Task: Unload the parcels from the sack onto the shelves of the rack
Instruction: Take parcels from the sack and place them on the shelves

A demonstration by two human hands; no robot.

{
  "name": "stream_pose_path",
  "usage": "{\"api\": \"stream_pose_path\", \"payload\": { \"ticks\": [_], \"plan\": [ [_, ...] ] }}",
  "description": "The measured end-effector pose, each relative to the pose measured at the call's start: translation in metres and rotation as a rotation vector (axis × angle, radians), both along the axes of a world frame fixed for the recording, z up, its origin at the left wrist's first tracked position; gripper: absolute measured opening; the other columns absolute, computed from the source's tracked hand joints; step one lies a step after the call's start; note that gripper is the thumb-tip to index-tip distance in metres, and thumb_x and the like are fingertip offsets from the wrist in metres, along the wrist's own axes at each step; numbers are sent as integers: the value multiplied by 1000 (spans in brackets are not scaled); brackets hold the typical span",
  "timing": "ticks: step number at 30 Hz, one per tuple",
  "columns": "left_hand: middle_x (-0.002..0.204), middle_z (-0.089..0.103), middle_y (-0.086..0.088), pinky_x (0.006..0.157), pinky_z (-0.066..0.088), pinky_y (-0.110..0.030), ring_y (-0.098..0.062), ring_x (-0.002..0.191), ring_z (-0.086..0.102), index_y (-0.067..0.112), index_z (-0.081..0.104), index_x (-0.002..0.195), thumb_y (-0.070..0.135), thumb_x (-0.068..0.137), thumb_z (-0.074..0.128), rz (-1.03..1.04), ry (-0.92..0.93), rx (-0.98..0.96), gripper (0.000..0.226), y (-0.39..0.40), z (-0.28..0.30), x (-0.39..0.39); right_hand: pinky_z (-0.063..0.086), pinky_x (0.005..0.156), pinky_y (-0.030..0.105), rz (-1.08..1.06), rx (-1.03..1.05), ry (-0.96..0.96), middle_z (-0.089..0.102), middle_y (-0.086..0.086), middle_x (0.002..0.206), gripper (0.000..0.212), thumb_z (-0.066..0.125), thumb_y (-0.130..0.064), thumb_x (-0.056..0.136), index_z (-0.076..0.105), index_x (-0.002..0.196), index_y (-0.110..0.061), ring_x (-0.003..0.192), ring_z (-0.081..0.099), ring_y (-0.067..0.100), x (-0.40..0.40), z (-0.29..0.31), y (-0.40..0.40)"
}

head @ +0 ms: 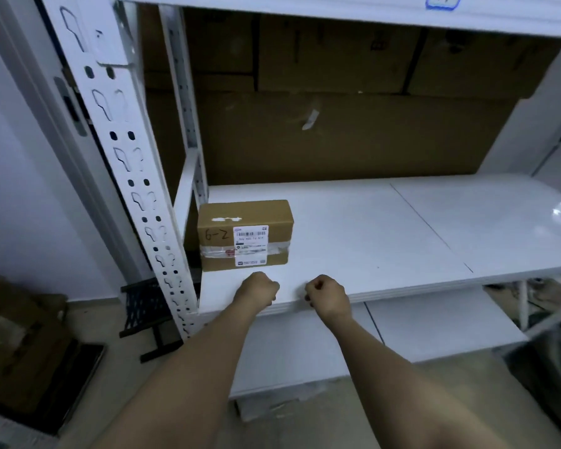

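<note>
Brown parcel (245, 234) sits on white shelf (386, 228). Left hand (259, 288), right hand (326, 294) both clenched, holding nothing, near shelf edge.

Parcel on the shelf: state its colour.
Brown cardboard parcel with white labels, seen in the head view.

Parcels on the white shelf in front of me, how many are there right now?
1. A brown cardboard parcel sits at the left end of the middle shelf, near the front edge, beside the rack upright. The lower shelf is partly hidden, so others may be out of sight.
</note>
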State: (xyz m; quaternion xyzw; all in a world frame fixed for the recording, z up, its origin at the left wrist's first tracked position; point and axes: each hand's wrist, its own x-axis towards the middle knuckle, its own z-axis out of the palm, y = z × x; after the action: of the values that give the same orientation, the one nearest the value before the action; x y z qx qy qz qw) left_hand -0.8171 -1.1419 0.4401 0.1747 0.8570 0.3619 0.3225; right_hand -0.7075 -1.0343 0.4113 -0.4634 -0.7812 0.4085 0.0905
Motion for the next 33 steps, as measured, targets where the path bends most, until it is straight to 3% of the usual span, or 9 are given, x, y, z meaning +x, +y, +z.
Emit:
{"api": "stream_pose_path", "payload": {
  "ticks": [4, 8, 12, 15, 19, 24, 28, 33],
  "plan": [
    [89, 71, -14, 79, 52, -33, -30, 86, 68, 10, 58, 69, 15, 86, 50, -119, 31, -23, 19, 27, -1, 39, 55, 79, 39, -51, -5, 21, 70, 0, 86, 16, 46, -25, 90, 57, 78, -22, 84, 67, 24, 48, -2, 21],
    [82, 65, -13, 69, 42, -28, -28, 75, 59, 6, 59, 78, 21, 88, 51, -219, 73, -65, 20, 53, -2, 84, 53, 78, 39, -70, 9, 7, 70, 3, 88, 18, 47, -26, 93, 56, 80, -21, 84, 67, 25, 103, 1, 45],
    [63, 55, -9, 54, 33, -23, -23, 58, 51, 8, 53, 66, 16, 88, 48, -228, 80, -43, 23, 87, -4, 144, 53, 80, 38, -90, 4, -11, 72, 3, 91, 16, 49, -26, 95, 59, 87, -17, 87, 66, 25, 172, 3, 76],
    [67, 57, -12, 49, 29, -20, -22, 57, 51, 9, 49, 63, 11, 92, 45, -261, 56, -13, 29, 118, -4, 203, 52, 79, 33, -129, -21, -29, 72, 1, 88, 15, 50, -25, 92, 62, 86, -17, 87, 67, 24, 236, 2, 104],
    [84, 61, -16, 53, 33, -24, -25, 72, 57, 11, 46, 65, 12, 93, 44, -318, 38, 17, 29, 164, -10, 280, 51, 77, 32, -207, -49, -7, 70, -3, 82, 12, 50, -24, 89, 60, 84, -18, 85, 66, 22, 319, 1, 144],
    [87, 64, -15, 73, 50, -32, -27, 78, 62, 14, 47, 68, 19, 91, 48, -413, 30, 1, 24, 219, -13, 359, 56, 80, 39, -306, -92, 2, 69, 1, 75, 15, 50, -18, 87, 56, 73, -19, 80, 68, 27, 398, -5, 186],
    [85, 64, -12, 69, 41, -29, -24, 72, 57, 13, 50, 73, 19, 87, 47, -523, 47, -35, 16, 265, -15, 404, 57, 79, 46, -389, -133, 17, 64, -3, 63, 14, 50, -16, 82, 55, 69, -16, 81, 69, 30, 444, -23, 225],
    [99, 69, -16, 80, 51, -35, -29, 87, 67, 9, 59, 89, 22, 89, 48, -622, 57, -82, 17, 328, -31, 441, 56, 81, 44, -474, -168, 4, 69, 4, 72, 14, 53, -25, 83, 58, 72, -16, 75, 68, 31, 487, -40, 270]
  ]
}}
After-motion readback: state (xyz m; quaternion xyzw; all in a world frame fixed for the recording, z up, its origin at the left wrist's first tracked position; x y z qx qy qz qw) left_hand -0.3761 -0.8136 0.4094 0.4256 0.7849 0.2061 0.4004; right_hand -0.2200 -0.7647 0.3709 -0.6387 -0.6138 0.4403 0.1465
